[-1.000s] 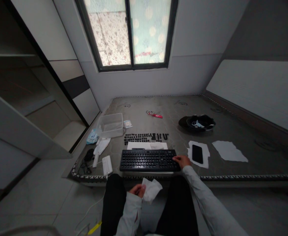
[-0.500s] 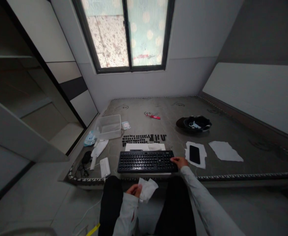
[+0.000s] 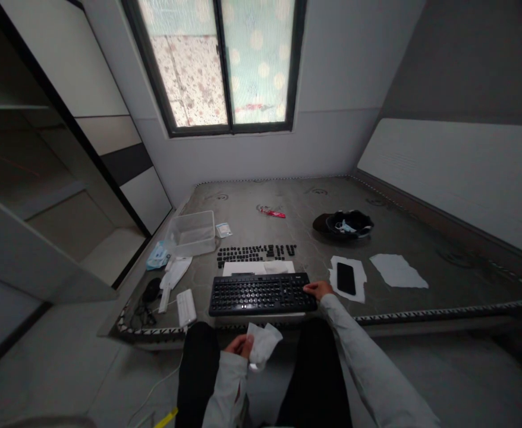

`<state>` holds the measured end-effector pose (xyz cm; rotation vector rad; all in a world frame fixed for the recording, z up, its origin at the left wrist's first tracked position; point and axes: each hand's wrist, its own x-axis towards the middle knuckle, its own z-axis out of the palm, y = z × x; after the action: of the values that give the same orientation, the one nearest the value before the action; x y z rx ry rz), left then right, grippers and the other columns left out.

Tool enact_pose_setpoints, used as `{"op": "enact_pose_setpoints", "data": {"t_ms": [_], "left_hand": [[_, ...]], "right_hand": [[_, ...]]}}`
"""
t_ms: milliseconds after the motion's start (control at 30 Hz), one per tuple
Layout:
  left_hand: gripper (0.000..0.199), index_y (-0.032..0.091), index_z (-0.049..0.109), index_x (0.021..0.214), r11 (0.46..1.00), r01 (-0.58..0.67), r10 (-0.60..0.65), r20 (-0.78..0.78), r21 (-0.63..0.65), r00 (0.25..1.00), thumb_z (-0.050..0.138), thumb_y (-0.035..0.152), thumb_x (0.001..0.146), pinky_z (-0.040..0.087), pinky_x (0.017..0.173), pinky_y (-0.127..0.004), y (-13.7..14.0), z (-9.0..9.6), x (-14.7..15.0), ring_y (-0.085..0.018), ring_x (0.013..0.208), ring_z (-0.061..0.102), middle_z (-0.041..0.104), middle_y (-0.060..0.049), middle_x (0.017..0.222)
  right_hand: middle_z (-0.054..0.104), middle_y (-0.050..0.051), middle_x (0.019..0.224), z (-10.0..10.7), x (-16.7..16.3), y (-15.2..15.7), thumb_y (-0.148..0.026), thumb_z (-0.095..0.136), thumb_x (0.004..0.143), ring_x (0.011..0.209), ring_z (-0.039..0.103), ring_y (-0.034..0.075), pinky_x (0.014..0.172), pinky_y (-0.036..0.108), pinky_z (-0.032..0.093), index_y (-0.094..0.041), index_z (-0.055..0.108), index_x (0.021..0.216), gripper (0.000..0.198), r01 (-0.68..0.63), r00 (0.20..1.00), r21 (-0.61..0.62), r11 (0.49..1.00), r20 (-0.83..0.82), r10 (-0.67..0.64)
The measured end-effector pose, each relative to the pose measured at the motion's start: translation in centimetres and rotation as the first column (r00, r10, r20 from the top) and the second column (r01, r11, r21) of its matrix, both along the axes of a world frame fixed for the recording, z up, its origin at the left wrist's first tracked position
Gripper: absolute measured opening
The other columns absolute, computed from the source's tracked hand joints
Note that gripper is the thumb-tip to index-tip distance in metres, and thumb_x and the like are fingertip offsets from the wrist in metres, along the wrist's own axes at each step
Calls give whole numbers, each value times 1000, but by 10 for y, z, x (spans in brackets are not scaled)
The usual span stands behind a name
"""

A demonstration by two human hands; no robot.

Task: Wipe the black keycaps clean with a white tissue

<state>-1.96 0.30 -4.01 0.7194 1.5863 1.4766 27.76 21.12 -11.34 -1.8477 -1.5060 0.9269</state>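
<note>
So the black keyboard [image 3: 263, 293] sits just below the middle of the frame, near the front edge of a bare grey mattress [image 3: 421, 238], with a white sheet [image 3: 258, 267] poking out behind it. The right hand [image 3: 318, 289] rests on the keyboard's right end, fingers curled over the edge; can't really tell how tight the grip is. The left hand [image 3: 238, 345] is lower down, between the knees, fingers pinched shut on a crumpled white wipe [image 3: 261, 346].

Right behind the keyboard there's a neat batch of loose black keycaps [image 3: 254, 254] laid out in rows. To the right of the keyboard, a black phone [image 3: 345, 278] lies on a piece of white paper [image 3: 345, 277], and another torn white paper [image 3: 397, 271] sits further right. Towards the left there's a clear plastic tub [image 3: 192, 233], a white brush [image 3: 170, 278], and a white pack [image 3: 185, 307]. A black cap [image 3: 342, 224] sits back on the right, a small red wrapper [image 3: 270, 211] near the middle.
</note>
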Motion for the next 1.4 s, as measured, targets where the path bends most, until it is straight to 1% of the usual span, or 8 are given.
{"op": "enact_pose_setpoints", "data": {"t_ms": [200,400,533,667,867,1067,1267,1400], "left_hand": [[59,16,73,60,999,42,-40,65,-25,997,78,71,38,53,49,-21,0,-3,-7,-18,50,67,74,-7,56],[58,17,73,60,999,27,-27,10,-39,1000,78,71,40,53,49,-23,0,4,-6,-19,49,67,74,-6,54],[59,17,72,59,1000,-9,11,60,-29,998,79,71,37,51,46,-22,-1,8,0,-17,45,65,73,-4,51],[60,17,72,59,999,15,-12,62,-40,998,77,73,37,51,46,-21,0,10,2,-16,46,64,73,-4,51],[55,17,72,57,1000,-1,4,109,-25,994,82,66,36,50,46,-20,1,10,1,-15,45,63,72,-3,50],[55,17,73,58,1000,-5,8,96,-23,995,81,67,37,52,49,-22,0,13,2,-16,47,64,72,-4,52],[51,17,74,60,997,73,-72,55,-15,996,81,64,43,54,51,-23,-1,19,-3,-17,50,66,72,-3,53],[50,16,73,62,997,81,-81,12,-18,997,80,64,46,54,53,-23,-2,20,-2,-18,51,67,73,-4,55]], "right_hand": [[77,6,69,-9,4,5,-25,79,57,73,73,26,71,34,53,-21,78,65,10,-29,1000,-17,999,-3,29],[78,6,71,-15,3,3,-26,76,60,75,73,26,73,34,53,-21,78,68,9,-14,1000,16,1000,11,13],[77,6,72,-15,1,0,-26,75,61,75,72,26,73,34,52,-22,79,68,9,-12,999,51,999,37,10],[77,5,75,-13,2,-5,-28,74,62,79,71,25,76,33,51,-24,79,69,9,-34,997,98,995,70,27],[76,4,79,-11,3,-11,-31,72,67,83,68,24,80,33,49,-24,80,74,13,-68,991,136,988,124,51],[76,4,76,-5,2,-7,-27,75,64,79,69,23,76,32,50,-24,79,71,9,-77,991,88,993,116,67],[77,5,70,-2,3,1,-28,79,59,74,72,24,72,32,53,-21,79,70,13,-74,994,8,997,75,74],[77,6,69,-3,5,4,-27,80,58,74,72,25,73,33,53,-21,79,69,13,-83,994,6,997,75,82]]}}
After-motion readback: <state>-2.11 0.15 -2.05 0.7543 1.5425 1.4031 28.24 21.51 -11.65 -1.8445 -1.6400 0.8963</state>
